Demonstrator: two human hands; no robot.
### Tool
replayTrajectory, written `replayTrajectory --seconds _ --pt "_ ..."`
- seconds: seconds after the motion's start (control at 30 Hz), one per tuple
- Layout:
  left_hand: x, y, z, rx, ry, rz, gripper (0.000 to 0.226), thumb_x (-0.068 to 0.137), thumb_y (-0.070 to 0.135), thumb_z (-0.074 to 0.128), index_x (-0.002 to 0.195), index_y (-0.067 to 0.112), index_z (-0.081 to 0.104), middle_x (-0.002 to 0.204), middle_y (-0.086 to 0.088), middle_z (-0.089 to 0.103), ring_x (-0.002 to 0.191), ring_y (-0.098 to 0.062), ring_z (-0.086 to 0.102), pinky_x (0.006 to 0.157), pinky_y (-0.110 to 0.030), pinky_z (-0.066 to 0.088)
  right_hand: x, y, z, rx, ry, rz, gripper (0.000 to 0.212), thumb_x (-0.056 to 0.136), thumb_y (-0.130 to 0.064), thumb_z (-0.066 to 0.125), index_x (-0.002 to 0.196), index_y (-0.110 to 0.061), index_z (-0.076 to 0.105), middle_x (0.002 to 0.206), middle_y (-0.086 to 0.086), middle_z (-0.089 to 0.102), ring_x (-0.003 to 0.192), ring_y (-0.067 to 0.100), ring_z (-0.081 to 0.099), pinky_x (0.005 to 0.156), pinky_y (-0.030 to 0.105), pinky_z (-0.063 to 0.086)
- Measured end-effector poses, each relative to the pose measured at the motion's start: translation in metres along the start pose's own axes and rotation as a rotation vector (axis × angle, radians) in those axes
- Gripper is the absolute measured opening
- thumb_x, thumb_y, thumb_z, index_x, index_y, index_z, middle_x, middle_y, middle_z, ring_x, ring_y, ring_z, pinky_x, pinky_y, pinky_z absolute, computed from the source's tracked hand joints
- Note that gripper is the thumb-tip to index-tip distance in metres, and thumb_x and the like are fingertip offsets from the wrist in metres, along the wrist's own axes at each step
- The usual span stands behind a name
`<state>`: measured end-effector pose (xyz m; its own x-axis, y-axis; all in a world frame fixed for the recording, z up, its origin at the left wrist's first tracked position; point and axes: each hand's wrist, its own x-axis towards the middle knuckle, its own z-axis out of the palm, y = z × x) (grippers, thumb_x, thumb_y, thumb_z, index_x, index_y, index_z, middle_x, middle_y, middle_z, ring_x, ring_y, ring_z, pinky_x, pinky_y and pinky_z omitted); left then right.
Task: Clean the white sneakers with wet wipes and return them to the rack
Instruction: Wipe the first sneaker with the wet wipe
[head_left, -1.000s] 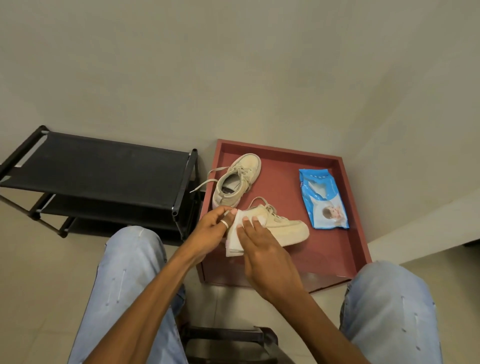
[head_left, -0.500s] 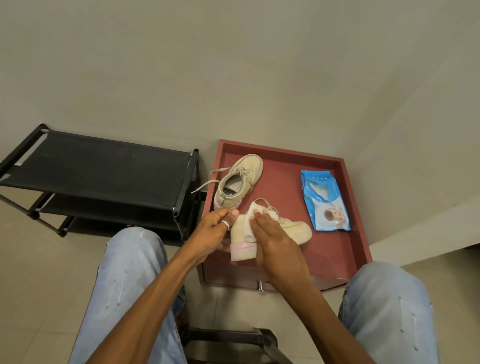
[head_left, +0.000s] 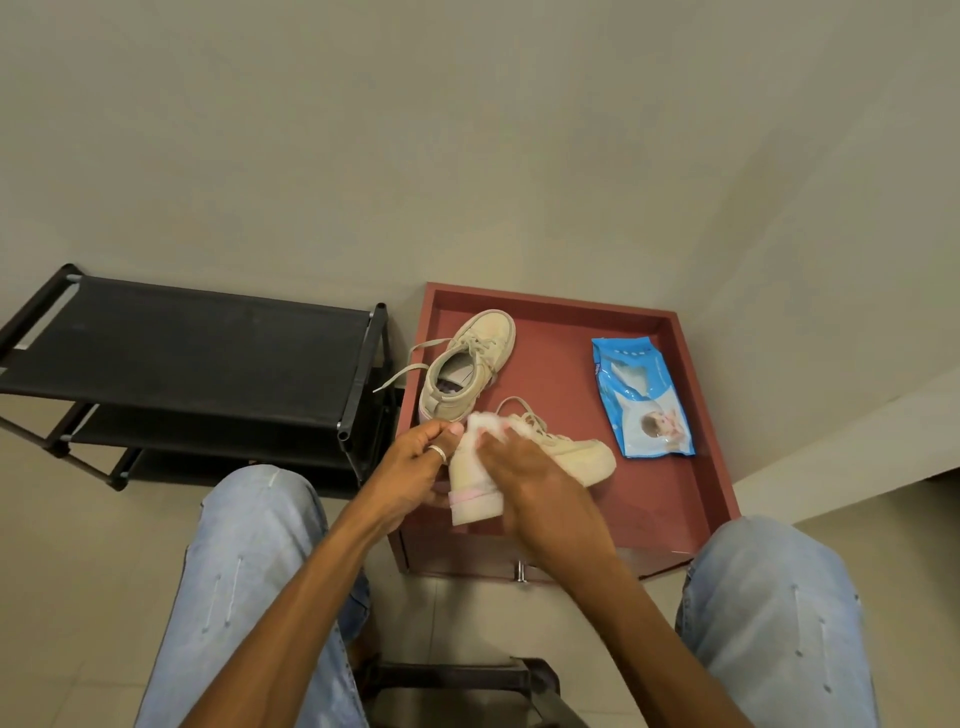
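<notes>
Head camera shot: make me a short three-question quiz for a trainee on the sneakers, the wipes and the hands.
1. In the red tray, on which side of the far sneaker does the wipes pack lie? A left; B right; C on top of it.
2. True or false: the left hand and the right hand are both on the near sneaker.
3. What does the right hand hold against that sneaker?
Key: 1 B. 2 True. 3 A white wet wipe.
</notes>
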<state>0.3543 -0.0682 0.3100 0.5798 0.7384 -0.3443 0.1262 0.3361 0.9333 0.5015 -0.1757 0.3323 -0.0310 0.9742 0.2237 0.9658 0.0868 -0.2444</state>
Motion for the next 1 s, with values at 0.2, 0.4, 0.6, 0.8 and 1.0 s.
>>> replayTrajectory --seconds 0.2,0.4,0.6,0.8,1.0 --pt "0.000 0.000 -0.002 0.029 0.022 0.005 0.025 0.106 0.026 0.045 0.113 0.016 0.067 0.098 -0.002 0.075 0.093 -0.020 0.072 0.068 -0.035 0.060 -0.006 -0.017 0.008 -0.029 -0.061 -0.118 0.065 0.067 0.000 0.071 0.131 -0.008 0.060 0.139 0.009 0.056 0.132 0.027 0.050 0.107 0.039 0.036" --pt "0.001 0.000 -0.003 0.032 0.004 -0.021 0.030 0.104 0.037 0.047 0.113 0.016 0.066 0.103 -0.008 0.073 0.094 -0.024 0.074 0.070 -0.040 0.061 -0.001 0.000 0.004 0.060 0.015 0.165 0.062 0.063 0.006 0.071 0.124 -0.003 0.064 0.129 0.014 0.062 0.118 0.031 0.061 0.087 0.046 0.057" --pt "0.003 -0.001 -0.003 0.050 0.015 -0.030 0.031 0.105 0.037 0.046 0.113 0.014 0.064 0.106 -0.013 0.071 0.096 -0.026 0.073 0.071 -0.039 0.062 0.000 0.009 0.008 0.091 0.060 0.208 0.058 0.070 0.006 0.061 0.126 -0.003 0.062 0.131 0.013 0.062 0.122 0.029 0.059 0.094 0.043 0.052" --pt "0.001 -0.001 -0.003 0.076 0.016 -0.028 0.022 0.101 0.037 0.055 0.110 0.019 0.065 0.105 -0.007 0.070 0.098 -0.027 0.072 0.078 -0.048 0.062 -0.002 0.005 0.011 0.048 0.012 0.162 0.057 0.074 0.003 0.063 0.130 -0.002 0.059 0.136 0.014 0.057 0.125 0.030 0.056 0.104 0.037 0.037" --pt "0.004 -0.004 -0.004 0.075 0.046 -0.002 0.016 0.099 0.029 0.061 0.104 0.015 0.065 0.090 -0.003 0.068 0.082 -0.017 0.069 0.078 -0.047 0.061 -0.004 -0.007 0.011 0.057 -0.042 0.029 0.057 0.072 0.003 0.066 0.128 -0.003 0.060 0.135 0.015 0.058 0.125 0.030 0.055 0.102 0.041 0.043"
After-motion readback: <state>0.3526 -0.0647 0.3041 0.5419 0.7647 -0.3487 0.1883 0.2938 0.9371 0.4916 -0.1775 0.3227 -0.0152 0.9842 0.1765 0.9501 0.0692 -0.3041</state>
